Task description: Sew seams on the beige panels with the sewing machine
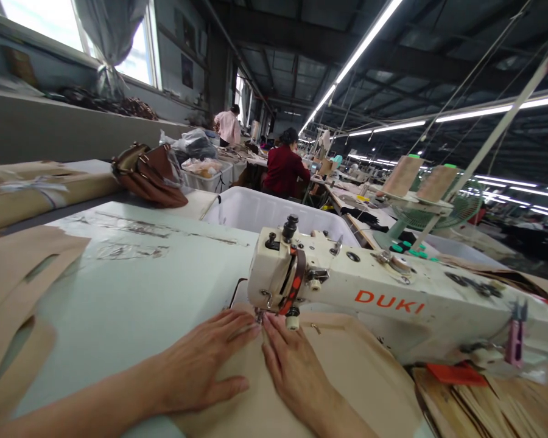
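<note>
A beige fabric panel (347, 359) lies on the table under the head of a white sewing machine (338, 286) marked DUKI. My left hand (205, 359) rests flat on the panel's left part, thumb out to the side and fingertips close to the presser foot (259, 315). Just right of the foot, my right hand (292, 365) presses on the same panel with its fingers stretched forward. Neither hand grips anything that I can see. The needle is too small to make out, and the panel's far edge is partly hidden behind the machine.
Beige cut pieces with slots (18, 274) lie at the left. Behind the machine stands a white bin (274, 207); a brown bag (153, 176) sits left of it. Thread cones (402, 176) and pink snips (516, 334) are at the right. A person in dark red (285, 167) sits farther back.
</note>
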